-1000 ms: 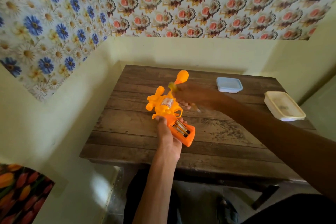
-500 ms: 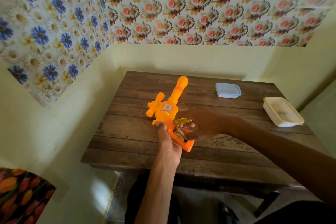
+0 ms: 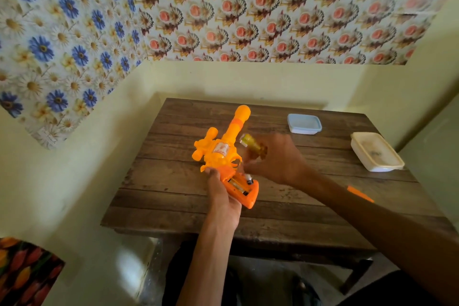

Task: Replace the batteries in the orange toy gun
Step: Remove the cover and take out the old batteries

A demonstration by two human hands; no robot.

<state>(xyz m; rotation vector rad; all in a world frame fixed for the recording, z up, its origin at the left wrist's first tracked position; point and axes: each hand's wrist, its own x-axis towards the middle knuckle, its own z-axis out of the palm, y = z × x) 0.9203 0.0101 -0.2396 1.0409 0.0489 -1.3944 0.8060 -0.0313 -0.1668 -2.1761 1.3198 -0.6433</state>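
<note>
The orange toy gun (image 3: pixel 224 146) lies over the wooden table (image 3: pixel 173 181), barrel pointing away from me. My left hand (image 3: pixel 223 194) grips its darker orange handle, where the open battery compartment (image 3: pixel 242 182) shows batteries inside. My right hand (image 3: pixel 275 159) hovers just right of the gun body and pinches a yellowish battery (image 3: pixel 250 144), blurred by motion, a little above the table.
A pale blue lidded box (image 3: pixel 304 124) sits at the table's back. A white lidded container (image 3: pixel 376 151) stands at the right edge. A small orange piece (image 3: pixel 359 193) lies on the table behind my right forearm. Walls close in on the left and back.
My right hand has lifted from the handle's compartment up and to the right with a battery in its fingers. My left hand keeps the gun still.
</note>
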